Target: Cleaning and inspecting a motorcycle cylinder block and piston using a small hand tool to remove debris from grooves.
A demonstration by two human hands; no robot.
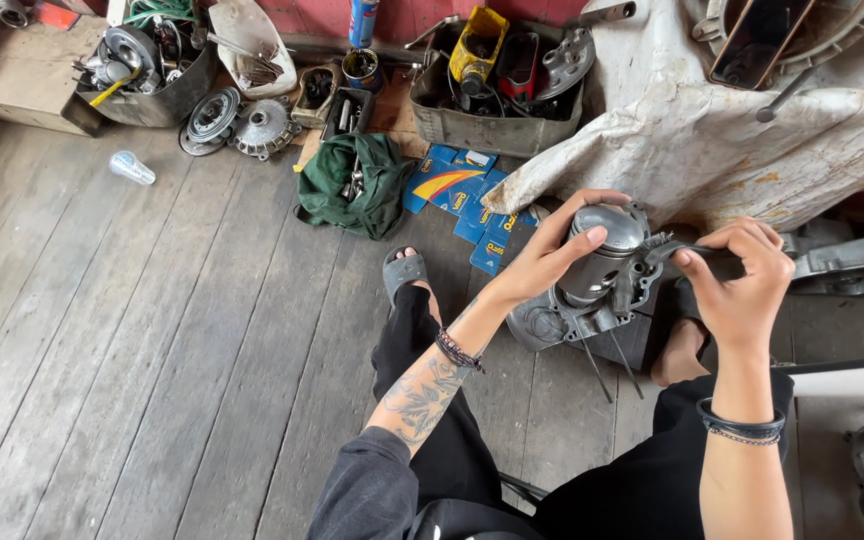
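Spanning the whole scene under the grip, the floor (152,330) is grey weathered planks with open grain and dark seams. Up and to the right of the hands looms a big scooter body shell (712,140), its off-white paint cracked, flaking and rust-stained, its upper part cut off by the frame edge. Straight above the grip sits a dented grey metal box (482,125) heaped with dark parts and a yellow one, too tangled to sort out; far up-left a second metal tub (152,95) holds similar scrap, with round finned discs (242,125) lying beside it. Left of the grip lies a crumpled green cloth (352,185), and between it and the hands a fan of flat blue cardboard packets (462,195) with orange and yellow arcs printed on them. A clear plastic bottle (132,167) lies well off to the left. At the centre, the engine part (602,270) is a smooth, dull-silver cylinder with a domed top, seated on a darker, greasy, jagged casting held over the knees; two thin studs hang beneath it. The left hand (542,255) wraps the cylinder's left side, fingers curled over the dome and thumb pressed on its wall. The right hand (742,275) pinches a slim dark tool (687,252), possibly a brush, whose tip meets the casting's right edge; most of its handle is hidden in the fist. A grey sandal (404,270) peeks out just left of the grip.
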